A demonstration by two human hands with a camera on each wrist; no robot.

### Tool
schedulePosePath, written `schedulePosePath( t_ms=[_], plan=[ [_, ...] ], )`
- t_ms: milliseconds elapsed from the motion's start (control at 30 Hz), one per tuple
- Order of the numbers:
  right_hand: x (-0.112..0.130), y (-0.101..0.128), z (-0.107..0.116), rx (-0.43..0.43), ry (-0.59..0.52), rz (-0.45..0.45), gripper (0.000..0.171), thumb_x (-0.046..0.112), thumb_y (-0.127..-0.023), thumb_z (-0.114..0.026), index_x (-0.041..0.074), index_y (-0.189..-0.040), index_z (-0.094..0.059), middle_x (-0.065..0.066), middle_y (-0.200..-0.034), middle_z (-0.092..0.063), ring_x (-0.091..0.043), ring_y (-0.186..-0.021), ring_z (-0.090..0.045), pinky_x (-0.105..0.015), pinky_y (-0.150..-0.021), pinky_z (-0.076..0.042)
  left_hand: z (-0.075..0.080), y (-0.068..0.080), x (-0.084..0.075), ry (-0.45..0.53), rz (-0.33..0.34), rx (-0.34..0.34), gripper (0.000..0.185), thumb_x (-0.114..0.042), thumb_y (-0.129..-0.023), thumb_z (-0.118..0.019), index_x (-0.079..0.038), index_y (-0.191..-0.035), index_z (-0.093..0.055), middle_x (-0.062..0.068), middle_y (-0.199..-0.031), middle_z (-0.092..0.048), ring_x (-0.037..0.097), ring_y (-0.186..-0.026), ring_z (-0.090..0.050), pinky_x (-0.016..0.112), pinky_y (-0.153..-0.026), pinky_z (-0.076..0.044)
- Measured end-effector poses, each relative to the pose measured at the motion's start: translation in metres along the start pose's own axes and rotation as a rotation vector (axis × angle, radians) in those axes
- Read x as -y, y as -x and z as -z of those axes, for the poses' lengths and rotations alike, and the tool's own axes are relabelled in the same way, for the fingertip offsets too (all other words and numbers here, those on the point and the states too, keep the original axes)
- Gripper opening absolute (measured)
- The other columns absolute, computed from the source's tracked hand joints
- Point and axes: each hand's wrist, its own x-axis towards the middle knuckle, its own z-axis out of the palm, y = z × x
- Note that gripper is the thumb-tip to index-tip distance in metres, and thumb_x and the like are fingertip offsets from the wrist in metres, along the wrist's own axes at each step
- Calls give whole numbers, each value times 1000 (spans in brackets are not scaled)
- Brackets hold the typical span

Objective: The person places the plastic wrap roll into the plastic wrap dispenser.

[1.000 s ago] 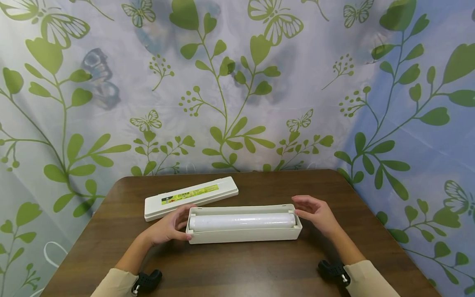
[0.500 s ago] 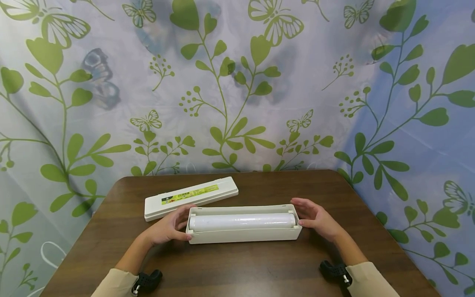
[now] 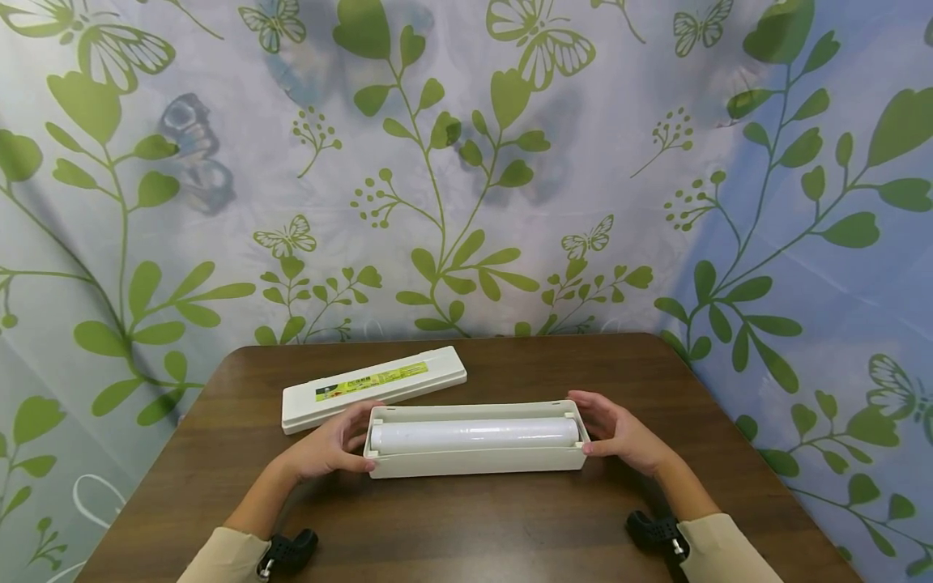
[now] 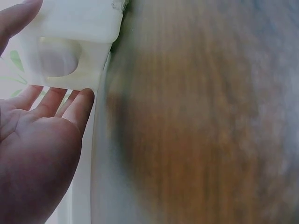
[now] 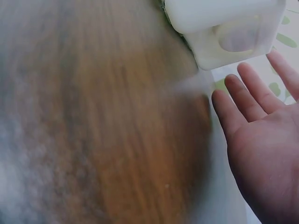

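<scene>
A long white cling film box [image 3: 477, 464] lies across the table without its lid, and a white film roll [image 3: 474, 435] fills it lengthwise. My left hand [image 3: 324, 448] grips its left end, thumb at the front corner and fingers round the back corner. At the opposite end my right hand [image 3: 628, 434] holds it between thumb and forefinger. In the right wrist view the other fingers [image 5: 257, 95] are spread near the end wall. The left wrist view shows fingertips along the edge of the box end [image 4: 86, 46]. Behind, at a slant, sits the white lid [image 3: 408, 390] with a yellow-green label.
The brown wooden table [image 3: 466, 526] has rounded back corners. A curtain [image 3: 466, 202] printed with green leaves and butterflies hangs behind it. A white cable [image 3: 91, 506] loops beside the left table edge.
My right hand has shifted its thumb from the top rim to the front corner of the box and closed in on its end. The left hand has kept its grip; the lid stays put.
</scene>
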Motion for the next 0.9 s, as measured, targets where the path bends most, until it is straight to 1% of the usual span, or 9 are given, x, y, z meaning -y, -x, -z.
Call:
schedulePosePath(
  t_ms=[167, 300, 400, 433, 500, 567, 667, 767, 900],
  plan=[
    [0, -1, 0, 19, 15, -8, 92, 4, -85, -79, -7, -157, -24, -29, -161, -31, -1, -138, -47, -15, -107, -42, 0, 1, -1, 3, 4, -3, 98, 2, -85, -78, 8, -157, -12, 35, -155, -26, 5, -133, -49, 25, -102, -51],
    [-2, -2, 0, 32, 11, 4, 94, 3, -84, -80, -9, -156, -22, -29, -159, -34, -4, -136, -48, -15, -107, -42, -1, 1, -2, 1, 6, -1, 100, 1, -85, -79, 8, -157, -10, 35, -156, -25, 2, -133, -48, 24, -104, -50],
    [-3, -2, -1, 39, 8, 14, 94, 0, -83, -80, -10, -156, -21, -30, -157, -35, -5, -135, -48, -16, -107, -42, -1, 2, -3, -19, 9, -5, 101, -1, -85, -80, 7, -157, -11, 33, -157, -26, 2, -135, -47, 21, -107, -46],
    [-4, -3, -1, 41, 6, 15, 94, 0, -83, -80, -10, -156, -22, -29, -157, -36, -6, -135, -49, -16, -107, -42, -1, 3, -3, -28, 11, -8, 101, -1, -84, -81, 7, -157, -11, 33, -158, -27, 4, -137, -46, 19, -108, -45],
    [-4, -3, -2, 41, 3, 14, 95, -1, -82, -80, -9, -156, -22, -28, -156, -37, -6, -134, -49, -17, -107, -43, -1, 4, -4, -46, 15, -19, 102, -2, -84, -81, 5, -158, -12, 31, -159, -28, 13, -143, -44, 17, -109, -42],
    [-3, -3, -3, 38, 5, 11, 96, -1, -81, -81, -8, -157, -22, -27, -155, -38, -6, -133, -50, -17, -106, -44, -2, 5, -4, -57, 20, -30, 103, -3, -83, -82, 4, -158, -12, 29, -160, -29, 27, -148, -38, 15, -110, -40],
    [-2, -4, -5, 31, 5, 0, 98, 1, -80, -83, -6, -157, -23, -25, -155, -40, -5, -132, -51, -18, -105, -45, -2, 7, -5, -66, 25, -50, 104, -4, -83, -83, 4, -158, -12, 29, -161, -27, 45, -151, -27, 13, -109, -39],
    [-1, -4, -6, 31, 5, -3, 98, 2, -80, -83, -6, -157, -23, -24, -155, -41, -5, -132, -51, -19, -104, -46, -3, 10, -6, -74, 37, -72, 104, -4, -83, -83, 3, -159, -12, 28, -163, -24, 50, -152, -22, 16, -112, -39],
    [-2, -4, -7, 33, -8, 2, 98, 1, -80, -82, -7, -157, -22, -23, -155, -41, -4, -131, -52, -20, -104, -47, -3, 14, -8, -99, 51, -111, 104, -6, -82, -84, 1, -159, -14, 26, -164, -21, 48, -153, -21, 30, -118, -35]
  ],
)
